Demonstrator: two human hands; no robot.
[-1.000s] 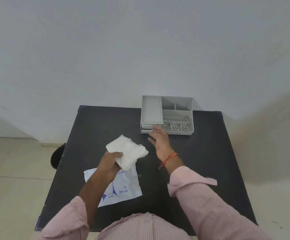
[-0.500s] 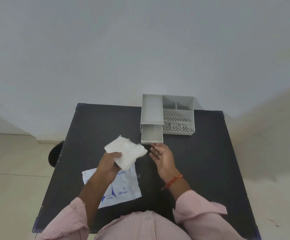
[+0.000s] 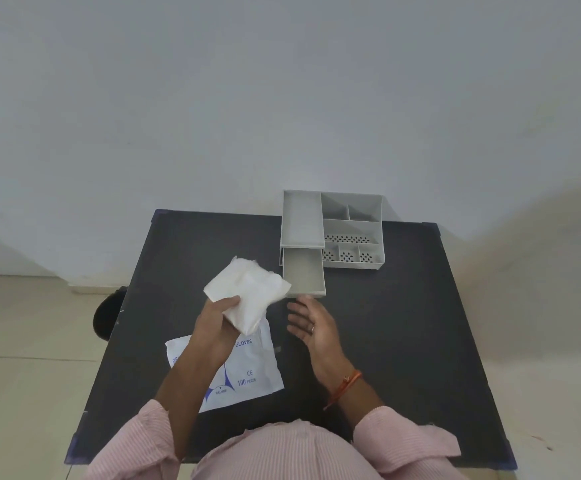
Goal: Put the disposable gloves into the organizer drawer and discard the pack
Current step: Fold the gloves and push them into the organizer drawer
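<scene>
My left hand [image 3: 218,318] is closed around a folded white stack of disposable gloves [image 3: 247,294], held above the black table [image 3: 403,341]. The stack's far corner reaches the left edge of the grey organizer's pulled-out drawer [image 3: 304,271], which looks empty. The organizer [image 3: 334,230] stands at the table's far edge. My right hand [image 3: 311,329] hovers palm up and holds nothing, its fingertips just in front of the drawer's front edge. Flat on the table under my left forearm lies the white glove pack [image 3: 247,372] with blue print.
The organizer has several small open compartments on its right side, some perforated. A dark round object [image 3: 107,315] sits on the floor beside the table's left edge. A plain wall rises behind the table.
The drawer has been slid out toward me by my right hand, which then let go and drew back, turning palm up. My left hand kept the gloves and edged toward the drawer.
</scene>
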